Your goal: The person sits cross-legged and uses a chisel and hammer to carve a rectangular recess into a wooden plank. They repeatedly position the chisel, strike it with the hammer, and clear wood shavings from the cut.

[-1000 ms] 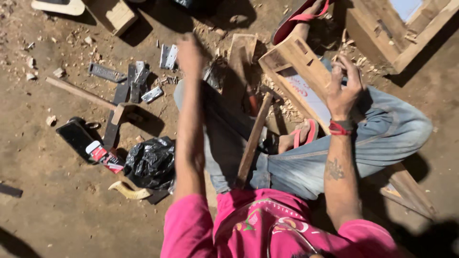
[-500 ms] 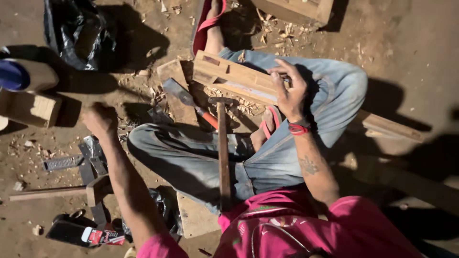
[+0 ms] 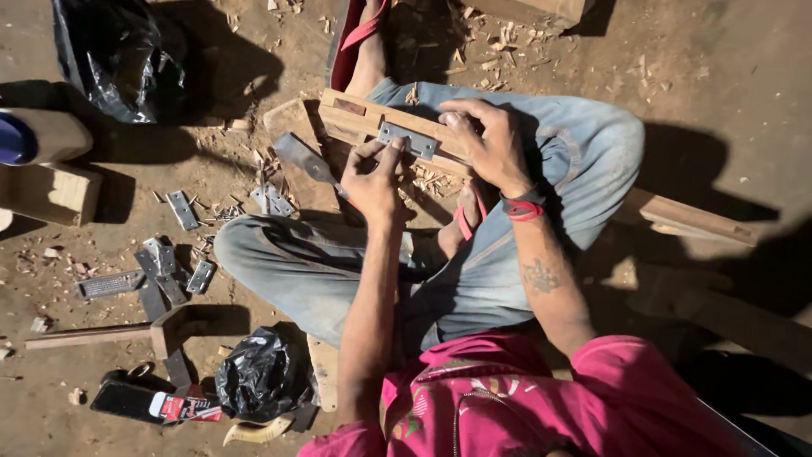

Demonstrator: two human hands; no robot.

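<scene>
You sit cross-legged on a dirt floor [image 3: 702, 76] strewn with wood chips, a long wooden board [image 3: 359, 118] resting across your knee. Your right hand [image 3: 491, 140] lies spread on the board's upper edge, fingers curled over it, gripping the wood. Your left hand [image 3: 372, 173] pinches a small grey metal hinge [image 3: 407, 140] flat against the board's face, fingertips pressing its lower edge. A chisel [image 3: 306, 161] lies just beside the board, and loose hinges [image 3: 182, 209] are scattered well apart to your left.
</scene>
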